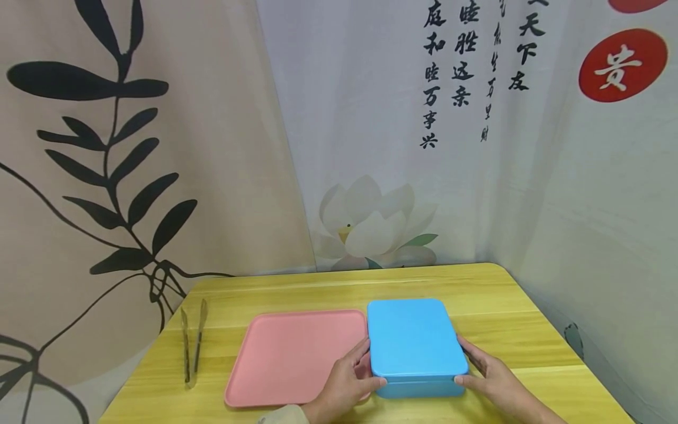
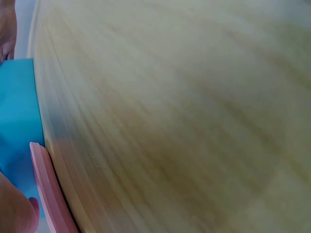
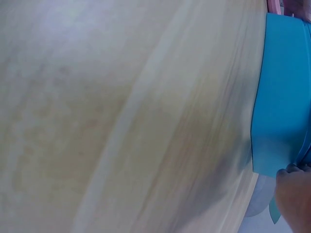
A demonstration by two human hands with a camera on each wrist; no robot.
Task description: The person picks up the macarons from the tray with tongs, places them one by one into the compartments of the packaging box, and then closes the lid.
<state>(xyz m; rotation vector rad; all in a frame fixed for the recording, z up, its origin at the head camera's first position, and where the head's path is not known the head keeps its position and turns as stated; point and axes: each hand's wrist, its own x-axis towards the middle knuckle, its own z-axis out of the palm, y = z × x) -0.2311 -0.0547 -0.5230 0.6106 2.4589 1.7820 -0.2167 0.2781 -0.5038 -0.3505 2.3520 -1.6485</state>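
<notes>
A blue lidded box point(image 1: 415, 338) sits on the wooden table, its lid seated on top with a seam below the lid's edge. My left hand point(image 1: 343, 383) grips its left side, the thumb at the front left corner and fingers along the side. On the opposite side, my right hand point(image 1: 495, 377) holds the box, thumb at the front right corner, fingers partly hidden behind the side. The left wrist view shows the box wall point(image 2: 17, 107) beside a pink tray edge point(image 2: 48, 189). In the right wrist view, right fingertips point(image 3: 294, 169) touch the box near the lid seam.
The pink tray point(image 1: 296, 353) lies left of the box, its right edge against it and partly behind my left hand. Metal tongs point(image 1: 199, 338) lie near the table's left edge. A printed curtain point(image 1: 371, 147) hangs behind the table point(image 1: 339, 285).
</notes>
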